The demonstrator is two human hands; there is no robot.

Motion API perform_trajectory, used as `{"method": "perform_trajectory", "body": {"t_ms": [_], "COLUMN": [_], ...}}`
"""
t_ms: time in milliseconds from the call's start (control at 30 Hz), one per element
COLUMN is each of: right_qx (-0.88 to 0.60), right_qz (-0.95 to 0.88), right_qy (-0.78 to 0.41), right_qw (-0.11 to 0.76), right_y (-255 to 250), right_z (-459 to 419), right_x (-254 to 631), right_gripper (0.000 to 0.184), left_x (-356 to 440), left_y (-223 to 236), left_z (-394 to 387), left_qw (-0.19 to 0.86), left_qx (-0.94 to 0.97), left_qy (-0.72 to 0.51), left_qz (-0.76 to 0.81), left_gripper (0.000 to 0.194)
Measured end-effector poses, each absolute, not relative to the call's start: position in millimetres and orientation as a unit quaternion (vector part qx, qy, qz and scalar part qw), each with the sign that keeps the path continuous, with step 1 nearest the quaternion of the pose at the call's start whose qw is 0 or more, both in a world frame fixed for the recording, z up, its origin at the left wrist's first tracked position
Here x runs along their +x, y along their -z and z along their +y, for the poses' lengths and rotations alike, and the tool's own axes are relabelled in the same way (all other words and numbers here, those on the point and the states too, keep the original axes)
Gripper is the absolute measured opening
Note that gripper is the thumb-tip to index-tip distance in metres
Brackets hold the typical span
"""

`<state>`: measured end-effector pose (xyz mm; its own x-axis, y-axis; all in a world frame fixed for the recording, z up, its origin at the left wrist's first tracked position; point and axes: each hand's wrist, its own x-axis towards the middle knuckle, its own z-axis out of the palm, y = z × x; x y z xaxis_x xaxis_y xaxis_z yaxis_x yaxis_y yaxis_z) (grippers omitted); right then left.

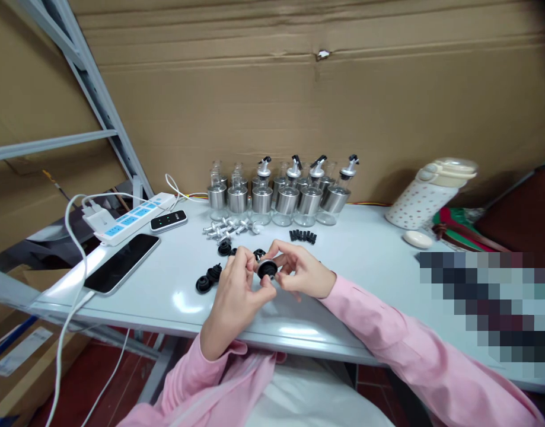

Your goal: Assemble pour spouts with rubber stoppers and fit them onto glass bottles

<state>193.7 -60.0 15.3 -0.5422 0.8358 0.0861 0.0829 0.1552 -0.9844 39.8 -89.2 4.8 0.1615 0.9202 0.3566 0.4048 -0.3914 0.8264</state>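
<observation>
Between my left hand and my right hand is a round pourer cap with a silver rim and a black underside. The fingertips of both hands pinch it from either side above the table's front part. More black round stoppers lie to the left of my left hand, some partly hidden behind it. Silver pourer spouts lie in a pile behind the hands. A row of small black tube pieces lies farther right. Glass bottles with steel sleeves stand at the back, several topped with pourers.
A white power strip, a small black-faced device and a phone with cables occupy the left side. On the right stand a dotted flask and a white oval object. Cardboard walls the back.
</observation>
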Motion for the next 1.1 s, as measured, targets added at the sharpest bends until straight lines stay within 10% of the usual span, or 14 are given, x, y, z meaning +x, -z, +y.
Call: {"method": "perform_trajectory", "body": {"t_ms": [1100], "right_qx": [-0.279], "right_qz": [-0.623], "right_qy": [-0.512], "right_qw": [0.521], "right_y": [-16], "right_z": [-49], "right_x": [202], "right_gripper": [0.019], "left_x": [39], "left_y": [-10], "left_z": [-86], "left_qw": [0.146], "left_qx": [0.773], "left_qy": [-0.488], "left_qz": [0.379], "left_gripper": [0.029]}}
